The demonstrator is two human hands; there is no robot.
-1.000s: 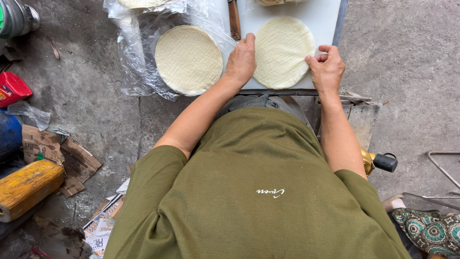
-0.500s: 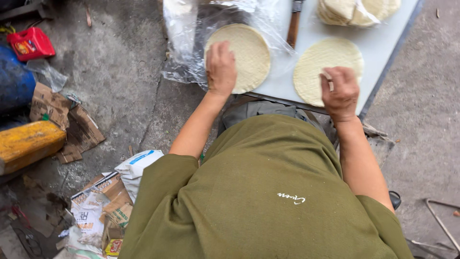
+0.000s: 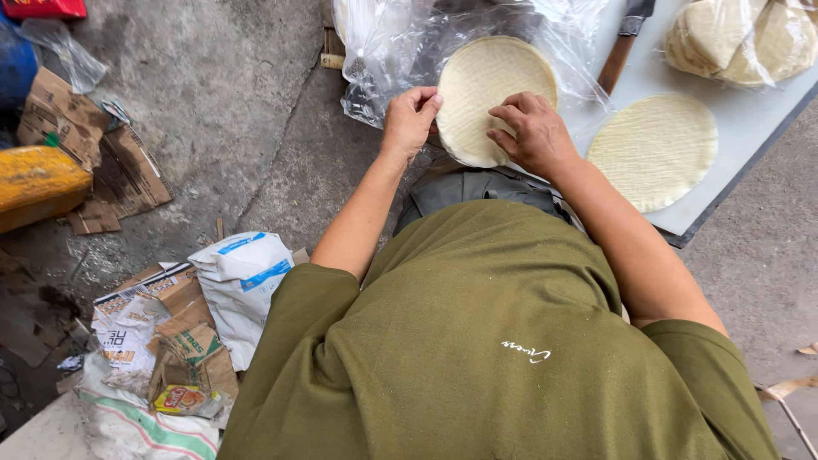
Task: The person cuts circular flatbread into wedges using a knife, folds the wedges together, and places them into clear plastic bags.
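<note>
A stack of pale round dough sheets (image 3: 498, 81) lies on clear plastic (image 3: 383, 51) at the left end of a white board (image 3: 733, 128). My left hand (image 3: 409, 119) pinches the stack's left near edge with bent fingers. On the near edge of the top sheet sits my right hand (image 3: 532, 132), fingers curled onto it. A single round sheet (image 3: 654, 152) lies flat on the board to the right, apart from both hands.
A wooden-handled knife (image 3: 620, 47) lies on the board behind the sheets, beside a plastic bag of more sheets (image 3: 741, 38). On the concrete floor to the left are a white sack (image 3: 243, 281), torn cardboard (image 3: 102, 162), paper packets and a yellow container (image 3: 38, 183).
My right hand has left the single sheet on the board and come over to the stack on the plastic, joining my left hand there. The view has shifted.
</note>
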